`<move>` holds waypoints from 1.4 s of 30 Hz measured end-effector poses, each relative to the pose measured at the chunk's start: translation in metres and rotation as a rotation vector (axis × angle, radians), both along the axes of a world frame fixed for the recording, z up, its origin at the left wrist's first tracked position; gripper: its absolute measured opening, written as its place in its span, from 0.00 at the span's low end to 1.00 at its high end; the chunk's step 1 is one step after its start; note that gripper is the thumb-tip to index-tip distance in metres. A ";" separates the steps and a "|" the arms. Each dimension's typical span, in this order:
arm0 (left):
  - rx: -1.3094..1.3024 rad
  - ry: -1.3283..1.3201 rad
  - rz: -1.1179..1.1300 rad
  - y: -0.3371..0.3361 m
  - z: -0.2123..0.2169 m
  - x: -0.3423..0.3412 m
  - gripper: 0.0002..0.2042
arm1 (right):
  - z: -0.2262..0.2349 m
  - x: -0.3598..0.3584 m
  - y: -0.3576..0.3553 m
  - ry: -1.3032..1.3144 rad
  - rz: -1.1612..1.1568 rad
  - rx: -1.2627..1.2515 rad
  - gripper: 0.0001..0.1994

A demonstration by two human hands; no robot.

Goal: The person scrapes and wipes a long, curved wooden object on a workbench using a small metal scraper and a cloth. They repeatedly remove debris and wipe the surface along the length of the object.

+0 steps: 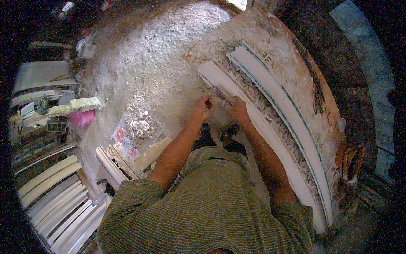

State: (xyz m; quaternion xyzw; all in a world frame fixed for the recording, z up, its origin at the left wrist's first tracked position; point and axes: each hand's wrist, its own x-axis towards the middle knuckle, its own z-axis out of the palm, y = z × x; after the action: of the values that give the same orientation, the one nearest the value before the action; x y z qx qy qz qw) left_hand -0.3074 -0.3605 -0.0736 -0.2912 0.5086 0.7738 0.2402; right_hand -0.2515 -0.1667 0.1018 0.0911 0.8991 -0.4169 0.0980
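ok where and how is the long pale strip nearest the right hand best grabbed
Probably near mid-length, across its narrow width, from its left: the long pale strip is slender, its left edge faces the right hand, and debris packs the gap before the dark-edged strip.

**No Readable Lettering Above the Dusty Floor**

Red printed marks point(120, 135) stand out on a pale sheet point(126, 143) lying toward the left edge of the dusty floor point(127, 84), just beside a heap of white rubble point(141, 125). The print is too small and blurred to read; no words, numbers, brands or signs can be made out elsewhere.
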 end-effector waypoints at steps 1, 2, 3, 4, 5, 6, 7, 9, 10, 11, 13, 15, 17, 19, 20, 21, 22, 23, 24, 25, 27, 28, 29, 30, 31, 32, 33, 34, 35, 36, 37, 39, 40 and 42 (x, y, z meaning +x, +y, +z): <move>0.042 0.085 0.076 -0.005 0.004 -0.002 0.06 | 0.002 -0.002 0.000 -0.029 -0.035 -0.028 0.13; 0.085 0.022 0.172 -0.011 0.008 -0.005 0.06 | 0.003 -0.002 0.000 -0.021 -0.047 -0.078 0.12; 0.131 -0.042 0.270 -0.016 0.011 -0.009 0.06 | 0.004 -0.003 -0.001 0.018 -0.049 -0.085 0.13; 0.104 0.036 0.226 -0.020 0.013 -0.014 0.06 | 0.004 -0.004 -0.003 0.095 -0.024 -0.113 0.14; 0.076 0.109 0.183 -0.024 0.014 -0.020 0.06 | 0.004 -0.006 -0.005 0.138 -0.012 -0.118 0.15; 0.021 0.098 0.192 -0.024 0.013 -0.024 0.07 | 0.004 -0.010 -0.008 0.150 -0.008 -0.097 0.15; 0.026 0.236 0.137 -0.025 0.012 -0.029 0.07 | 0.003 -0.016 -0.014 0.137 -0.018 -0.050 0.16; -0.032 0.306 0.112 -0.021 0.007 -0.038 0.08 | 0.001 -0.036 -0.026 0.063 -0.095 -0.012 0.17; -0.068 0.323 0.091 -0.017 0.005 -0.042 0.09 | 0.001 -0.047 -0.032 0.000 -0.161 -0.020 0.17; -0.118 0.307 0.054 -0.013 0.003 -0.046 0.09 | 0.003 -0.054 -0.036 -0.095 -0.213 -0.026 0.18; -0.211 0.345 -0.011 -0.005 0.001 -0.054 0.11 | 0.010 -0.056 -0.037 -0.109 -0.185 0.023 0.16; -0.205 0.331 0.020 0.002 0.002 -0.061 0.11 | 0.018 -0.049 -0.035 -0.171 0.004 0.185 0.15; -0.017 0.401 0.121 0.005 0.006 -0.064 0.12 | 0.023 -0.037 -0.035 -0.104 0.270 0.425 0.13; 0.133 0.322 0.206 0.004 0.013 -0.064 0.11 | 0.025 -0.035 -0.041 0.233 0.339 0.570 0.11; 0.200 0.267 0.240 0.001 0.016 -0.062 0.10 | 0.023 -0.044 -0.046 0.333 0.331 0.580 0.11; 0.226 0.234 0.254 -0.003 0.020 -0.061 0.09 | 0.020 -0.053 -0.052 0.433 0.322 0.594 0.10; 0.238 0.197 0.261 -0.007 0.022 -0.060 0.07 | 0.016 -0.074 -0.064 0.410 0.326 0.585 0.10; 0.239 0.166 0.270 -0.015 0.024 -0.059 0.06 | 0.015 -0.086 -0.070 0.353 0.341 0.572 0.10; 0.224 0.157 0.278 -0.026 0.024 -0.059 0.05 | 0.015 -0.087 -0.072 0.281 0.317 0.546 0.11; 0.199 0.155 0.288 -0.041 0.024 -0.061 0.04 | 0.015 -0.091 -0.073 0.166 0.301 0.518 0.11; 0.096 0.273 0.239 -0.081 0.017 -0.067 0.01 | 0.019 -0.086 -0.068 0.026 0.304 0.469 0.11; -0.048 0.308 0.228 -0.110 0.013 -0.074 0.01 | 0.023 -0.078 -0.058 0.015 0.315 0.456 0.11; -0.234 0.471 0.134 -0.142 0.007 -0.082 0.01 | 0.028 -0.069 -0.047 0.020 0.320 0.458 0.11; -0.666 0.705 -0.054 -0.186 0.004 -0.087 0.03 | 0.032 -0.066 -0.042 0.041 0.308 0.394 0.12; -0.976 0.763 -0.098 -0.230 0.002 -0.093 0.04 | 0.037 -0.064 -0.036 0.085 0.287 0.345 0.12; -1.216 0.757 -0.108 -0.279 0.004 -0.097 0.05 | 0.043 -0.065 -0.031 0.128 0.278 0.301 0.13; -0.876 0.536 0.138 -0.325 0.007 -0.099 0.05 | 0.048 -0.068 -0.029 0.154 0.353 0.389 0.14; -0.662 0.474 0.475 -0.365 0.012 -0.101 0.15 | 0.056 -0.070 -0.027 0.166 0.436 0.475 0.15; -0.287 0.253 0.694 -0.402 0.019 -0.099 0.23 | 0.062 -0.079 -0.028 0.209 0.505 0.565 0.16; 0.133 0.147 0.911 -0.436 0.028 -0.097 0.34 | 0.070 -0.082 -0.031 0.208 0.517 0.575 0.16; 0.102 -0.020 1.119 -0.460 0.037 -0.091 0.34 | 0.077 -0.085 -0.035 0.229 0.523 0.578 0.16; 0.179 0.078 0.954 -0.489 0.047 -0.081 0.34 | 0.090 -0.099 -0.049 0.250 0.546 0.643 0.16; 0.169 0.058 0.978 -0.496 0.050 -0.078 0.34 | 0.094 -0.111 -0.056 0.245 0.564 0.704 0.15; 0.133 0.004 1.026 -0.492 0.047 -0.079 0.34 | 0.101 -0.125 -0.064 0.125 0.637 0.779 0.13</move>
State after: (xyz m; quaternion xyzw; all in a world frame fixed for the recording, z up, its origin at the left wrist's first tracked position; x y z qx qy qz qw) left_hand -0.3867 -0.8521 -0.0269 -0.4856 0.2506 0.8234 -0.1532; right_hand -0.3765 -0.2312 0.2027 -0.1829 0.9751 -0.0044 0.1252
